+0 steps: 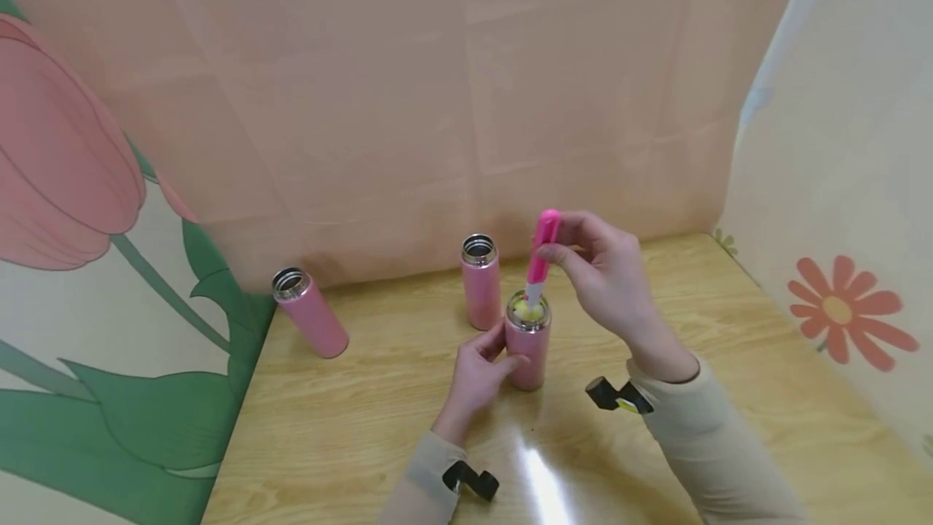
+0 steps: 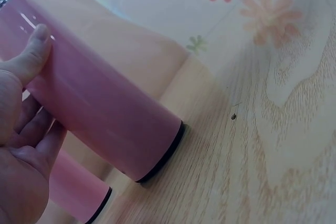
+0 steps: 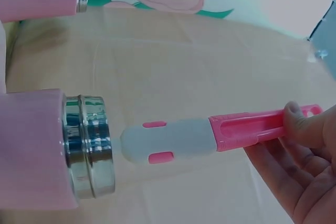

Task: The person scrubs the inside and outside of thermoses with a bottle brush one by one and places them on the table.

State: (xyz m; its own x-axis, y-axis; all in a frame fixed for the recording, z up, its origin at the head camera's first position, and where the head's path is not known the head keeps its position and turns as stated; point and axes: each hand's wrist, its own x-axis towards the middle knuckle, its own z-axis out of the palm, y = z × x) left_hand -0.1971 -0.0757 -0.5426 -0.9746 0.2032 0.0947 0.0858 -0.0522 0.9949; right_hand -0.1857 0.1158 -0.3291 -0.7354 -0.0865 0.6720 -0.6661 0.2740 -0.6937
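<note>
In the head view my left hand grips a pink metal bottle, thumb on the near side and fingers behind it. This bottle stands upright on the table, lidless, with a shiny steel neck. My right hand pinches the pink handle of a bottle brush above it, thumb on one side and fingers on the other. The brush's white lower section points at the mouth. Something yellowish, like a sponge head, shows inside the rim; anything deeper is hidden.
Another open pink bottle stands just behind the held one. A third open pink bottle stands at the table's left. The wooden table meets a peach sheet at the back and flower-printed walls at the sides.
</note>
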